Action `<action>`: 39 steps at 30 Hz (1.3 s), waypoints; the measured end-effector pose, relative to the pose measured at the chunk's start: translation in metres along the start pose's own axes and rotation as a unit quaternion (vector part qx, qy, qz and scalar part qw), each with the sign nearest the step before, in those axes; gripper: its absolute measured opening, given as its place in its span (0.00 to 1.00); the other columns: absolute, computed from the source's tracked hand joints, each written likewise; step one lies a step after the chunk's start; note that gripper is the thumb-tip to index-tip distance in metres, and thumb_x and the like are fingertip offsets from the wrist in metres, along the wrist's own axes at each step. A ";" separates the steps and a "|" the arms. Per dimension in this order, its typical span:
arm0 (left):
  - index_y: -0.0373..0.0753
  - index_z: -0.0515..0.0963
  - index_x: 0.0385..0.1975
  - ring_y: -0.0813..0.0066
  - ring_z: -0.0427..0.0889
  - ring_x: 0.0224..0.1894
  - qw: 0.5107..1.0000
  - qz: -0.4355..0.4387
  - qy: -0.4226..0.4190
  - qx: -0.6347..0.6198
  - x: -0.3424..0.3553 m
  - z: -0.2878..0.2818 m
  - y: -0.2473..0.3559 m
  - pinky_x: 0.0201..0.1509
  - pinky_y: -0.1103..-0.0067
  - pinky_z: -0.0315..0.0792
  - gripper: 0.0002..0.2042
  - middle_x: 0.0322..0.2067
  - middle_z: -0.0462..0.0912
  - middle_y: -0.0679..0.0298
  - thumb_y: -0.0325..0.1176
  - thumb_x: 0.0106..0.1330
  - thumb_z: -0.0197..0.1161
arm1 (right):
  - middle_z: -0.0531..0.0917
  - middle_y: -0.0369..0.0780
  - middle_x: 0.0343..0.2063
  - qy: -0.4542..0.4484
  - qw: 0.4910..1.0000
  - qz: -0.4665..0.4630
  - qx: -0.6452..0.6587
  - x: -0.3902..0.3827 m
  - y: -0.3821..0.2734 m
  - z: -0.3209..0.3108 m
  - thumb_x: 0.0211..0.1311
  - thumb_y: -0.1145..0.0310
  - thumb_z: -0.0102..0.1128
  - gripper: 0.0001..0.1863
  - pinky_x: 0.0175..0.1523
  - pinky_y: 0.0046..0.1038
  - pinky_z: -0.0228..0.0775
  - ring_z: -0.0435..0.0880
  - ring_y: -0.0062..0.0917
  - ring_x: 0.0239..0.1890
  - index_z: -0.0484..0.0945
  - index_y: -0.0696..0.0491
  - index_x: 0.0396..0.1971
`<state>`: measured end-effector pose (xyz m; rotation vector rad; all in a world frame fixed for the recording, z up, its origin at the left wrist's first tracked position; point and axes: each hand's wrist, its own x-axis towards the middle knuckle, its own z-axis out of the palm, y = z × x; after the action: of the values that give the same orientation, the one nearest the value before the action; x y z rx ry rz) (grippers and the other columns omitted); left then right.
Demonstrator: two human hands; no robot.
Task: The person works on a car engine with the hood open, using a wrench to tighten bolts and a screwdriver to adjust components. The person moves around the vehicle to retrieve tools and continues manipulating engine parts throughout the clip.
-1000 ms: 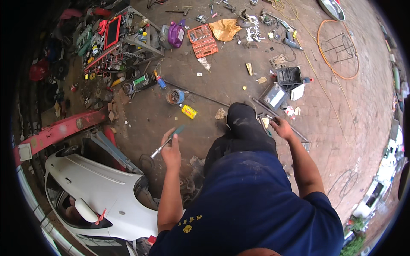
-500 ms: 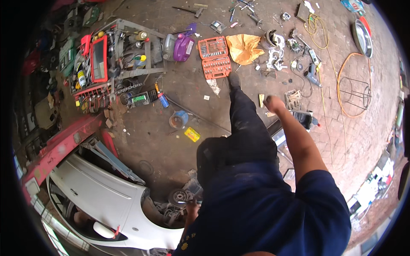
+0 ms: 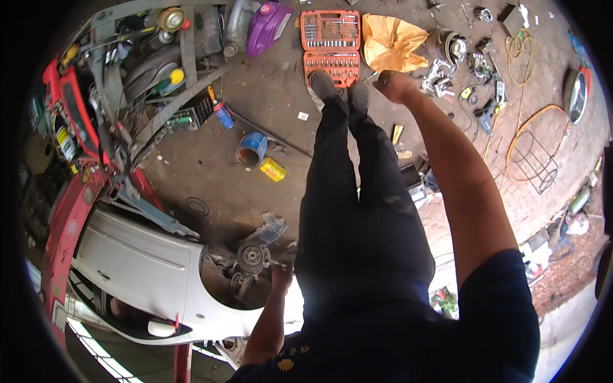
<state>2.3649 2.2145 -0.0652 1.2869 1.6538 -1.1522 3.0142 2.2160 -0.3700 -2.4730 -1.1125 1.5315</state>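
Note:
My left hand (image 3: 281,278) is closed beside the bare wheel hub (image 3: 251,257) of a white car (image 3: 137,252), on a small metallic piece I cannot make out. My right hand (image 3: 397,87) is stretched forward in a fist, its fingers dark at the tips; whether anything is in them I cannot tell. Just past my shoes lies an orange socket set case (image 3: 331,62), opened flat with rows of sockets. Crumpled orange-brown paper (image 3: 391,45) spreads beyond my right hand.
A blue can (image 3: 251,149) and a yellow box (image 3: 273,170) lie on the floor left of my legs. A cluttered tool cart (image 3: 191,57) and a purple jug (image 3: 268,29) stand far left. At right are a drill (image 3: 486,118) and an orange hose (image 3: 509,143).
I have stepped forward, and both feet now stand by the socket case. My right hand has moved forward toward the case and paper. My left hand stays close to the hub.

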 end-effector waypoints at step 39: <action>0.37 0.82 0.46 0.65 0.86 0.36 0.965 -0.157 -0.157 -0.138 0.020 0.072 0.011 0.39 0.70 0.78 0.18 0.33 0.87 0.55 0.46 0.76 0.55 | 0.84 0.48 0.52 0.030 0.991 0.048 -0.121 0.347 0.067 0.053 0.70 0.66 0.47 0.19 0.60 0.44 0.75 0.82 0.45 0.56 0.79 0.45 0.56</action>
<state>2.3729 2.1536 -0.1100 0.6452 1.7394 -1.1854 3.1001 2.3500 -0.6897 -2.7470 -1.2536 1.4097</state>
